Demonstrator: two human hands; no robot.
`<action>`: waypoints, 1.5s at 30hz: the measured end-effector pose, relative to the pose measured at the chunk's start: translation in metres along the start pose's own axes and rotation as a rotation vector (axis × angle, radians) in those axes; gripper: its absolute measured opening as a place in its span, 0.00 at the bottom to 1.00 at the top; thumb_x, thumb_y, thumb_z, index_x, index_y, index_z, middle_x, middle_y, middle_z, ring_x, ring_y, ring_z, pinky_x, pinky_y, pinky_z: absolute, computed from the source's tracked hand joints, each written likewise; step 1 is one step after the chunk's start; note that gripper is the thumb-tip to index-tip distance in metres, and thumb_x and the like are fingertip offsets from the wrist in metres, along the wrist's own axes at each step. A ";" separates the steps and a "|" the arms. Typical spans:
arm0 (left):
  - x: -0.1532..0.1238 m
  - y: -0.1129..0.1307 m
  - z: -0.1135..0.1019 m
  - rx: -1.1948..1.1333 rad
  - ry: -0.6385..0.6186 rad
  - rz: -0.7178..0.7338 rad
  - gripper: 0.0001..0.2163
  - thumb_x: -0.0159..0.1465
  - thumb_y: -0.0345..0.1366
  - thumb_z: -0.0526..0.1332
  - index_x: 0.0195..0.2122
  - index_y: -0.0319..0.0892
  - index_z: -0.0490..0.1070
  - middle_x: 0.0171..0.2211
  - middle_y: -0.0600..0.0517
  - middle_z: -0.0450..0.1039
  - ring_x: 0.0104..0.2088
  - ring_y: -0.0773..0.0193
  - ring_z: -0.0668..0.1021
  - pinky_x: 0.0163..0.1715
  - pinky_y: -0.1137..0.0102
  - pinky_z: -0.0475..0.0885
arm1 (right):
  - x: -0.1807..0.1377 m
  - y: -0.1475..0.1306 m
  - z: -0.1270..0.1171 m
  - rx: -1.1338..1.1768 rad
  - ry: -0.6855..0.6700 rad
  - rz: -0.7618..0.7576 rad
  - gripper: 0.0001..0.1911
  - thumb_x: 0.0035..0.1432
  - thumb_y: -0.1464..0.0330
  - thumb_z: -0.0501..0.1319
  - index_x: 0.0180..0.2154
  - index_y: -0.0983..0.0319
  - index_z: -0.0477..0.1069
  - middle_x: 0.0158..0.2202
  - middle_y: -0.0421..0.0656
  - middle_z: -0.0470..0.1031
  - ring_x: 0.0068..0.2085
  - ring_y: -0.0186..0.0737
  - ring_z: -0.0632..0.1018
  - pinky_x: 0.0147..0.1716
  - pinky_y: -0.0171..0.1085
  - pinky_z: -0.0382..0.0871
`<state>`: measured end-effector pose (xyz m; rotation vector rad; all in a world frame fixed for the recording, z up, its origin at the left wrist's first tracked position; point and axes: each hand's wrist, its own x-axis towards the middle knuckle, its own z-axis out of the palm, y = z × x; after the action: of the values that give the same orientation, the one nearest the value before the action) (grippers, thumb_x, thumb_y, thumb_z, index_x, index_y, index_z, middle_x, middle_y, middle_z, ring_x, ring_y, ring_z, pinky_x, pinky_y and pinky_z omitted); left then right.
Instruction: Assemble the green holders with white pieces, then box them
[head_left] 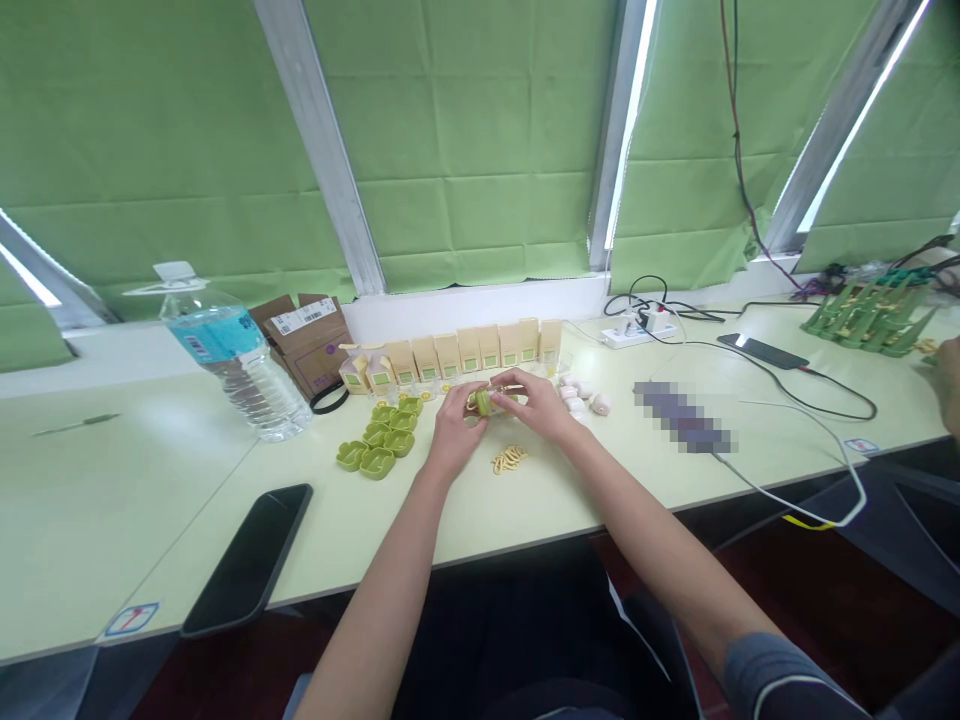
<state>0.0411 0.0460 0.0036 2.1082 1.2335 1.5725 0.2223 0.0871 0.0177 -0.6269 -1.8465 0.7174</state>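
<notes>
Both hands meet over the middle of the table, fingers closed round a small green piece (pixel 484 402). My left hand (pixel 455 420) grips it from the left, and my right hand (pixel 536 402) has thumb and fingers on its right side. Fingers cover much of the piece, so its exact kind is unclear. Just below the hands lies a small pile of cream-yellow loops (pixel 510 459). Several green molded pieces (pixel 377 440) with shallow hollows stand in rows to the left. Right of the hands sit several pale pink-white rounded pieces (pixel 577 393).
A row of small cream boxes (pixel 469 350) stands behind the hands. At left are a water bottle (pixel 240 360), a cardboard box (pixel 307 345) and a black phone (pixel 251 560). A power strip (pixel 637 332), cables, another phone (pixel 763 351) and green stick-like parts (pixel 870 315) are at right.
</notes>
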 end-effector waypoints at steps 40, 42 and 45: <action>0.001 0.010 -0.001 -0.305 0.043 -0.207 0.14 0.61 0.44 0.67 0.42 0.43 0.70 0.41 0.49 0.77 0.39 0.63 0.81 0.39 0.68 0.77 | -0.003 0.006 0.002 -0.136 -0.054 -0.007 0.29 0.47 0.53 0.73 0.47 0.56 0.68 0.47 0.44 0.75 0.38 0.40 0.78 0.33 0.40 0.79; 0.001 0.010 -0.002 -0.302 0.047 -0.207 0.14 0.60 0.44 0.68 0.41 0.42 0.70 0.40 0.49 0.77 0.38 0.63 0.81 0.39 0.68 0.77 | -0.003 0.005 0.002 -0.139 -0.058 -0.009 0.28 0.47 0.52 0.73 0.45 0.56 0.68 0.45 0.44 0.76 0.36 0.39 0.77 0.32 0.39 0.78; 0.001 0.008 -0.003 -0.310 0.045 -0.201 0.15 0.59 0.45 0.69 0.40 0.42 0.71 0.39 0.49 0.77 0.37 0.63 0.81 0.39 0.68 0.76 | -0.003 0.004 0.001 -0.154 -0.062 -0.022 0.28 0.46 0.51 0.74 0.44 0.56 0.69 0.44 0.43 0.76 0.34 0.38 0.77 0.32 0.39 0.77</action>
<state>0.0426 0.0410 0.0110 1.7118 1.0940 1.6090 0.2224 0.0877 0.0122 -0.6892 -1.9763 0.5894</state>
